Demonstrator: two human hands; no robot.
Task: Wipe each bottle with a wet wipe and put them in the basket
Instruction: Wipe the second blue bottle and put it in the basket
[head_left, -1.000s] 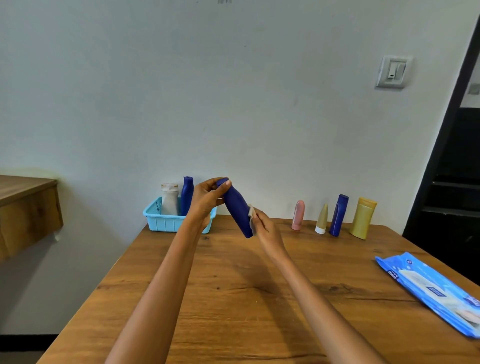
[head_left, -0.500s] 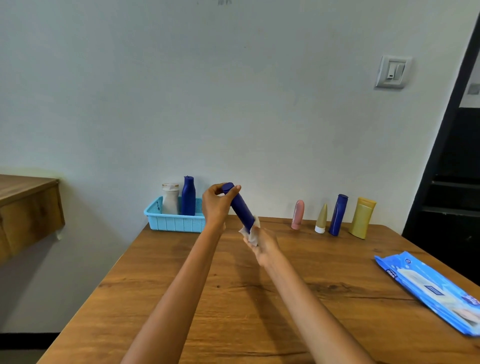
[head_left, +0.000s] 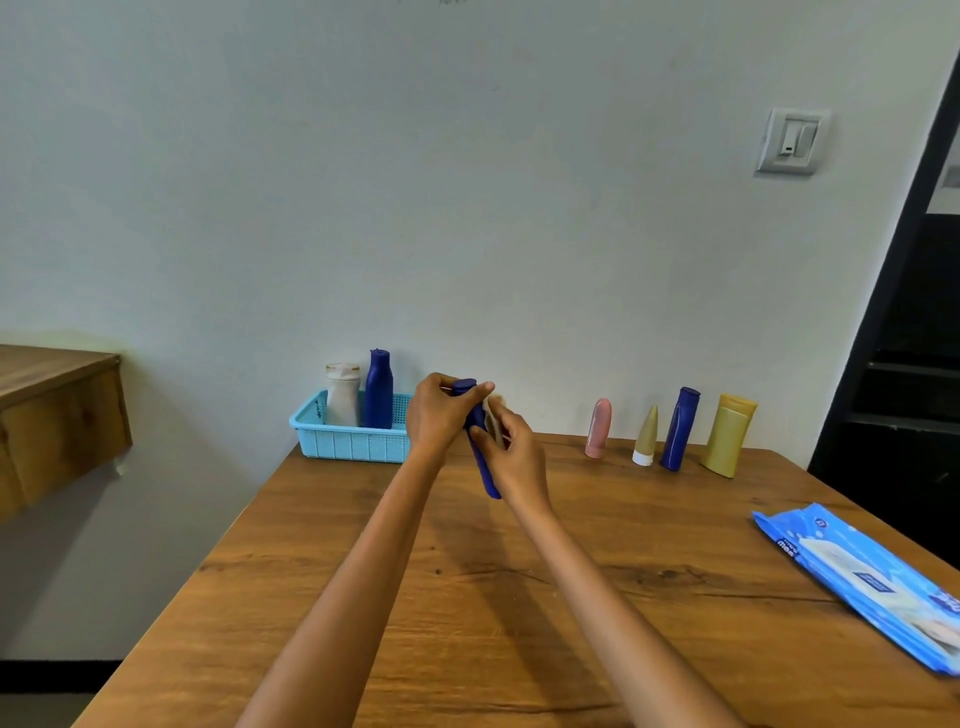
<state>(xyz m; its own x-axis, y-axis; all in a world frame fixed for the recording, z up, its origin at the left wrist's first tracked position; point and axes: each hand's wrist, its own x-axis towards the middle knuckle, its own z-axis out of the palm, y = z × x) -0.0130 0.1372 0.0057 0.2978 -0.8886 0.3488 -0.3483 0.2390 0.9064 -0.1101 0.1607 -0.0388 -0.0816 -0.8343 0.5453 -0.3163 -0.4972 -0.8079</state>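
My left hand (head_left: 439, 415) grips the cap end of a dark blue bottle (head_left: 485, 475), held nearly upright above the table. My right hand (head_left: 511, 452) presses a white wet wipe (head_left: 493, 415) against the bottle's side. The light blue basket (head_left: 353, 444) stands at the table's back left with a white bottle (head_left: 343, 395) and a blue bottle (head_left: 379, 389) upright in it. Along the back edge to the right stand a pink bottle (head_left: 598, 428), a beige cone tube (head_left: 646, 436), another blue bottle (head_left: 679, 428) and a yellow bottle (head_left: 730, 434).
A blue wet wipe pack (head_left: 867, 577) lies near the right edge of the wooden table (head_left: 467, 623). A wooden shelf (head_left: 57, 415) juts out at the left. The wall is right behind the bottles, with a dark doorway at the right.
The blue bottle has swung from tilted to nearly upright. My right hand with the wipe has moved up along it, close under my left hand.
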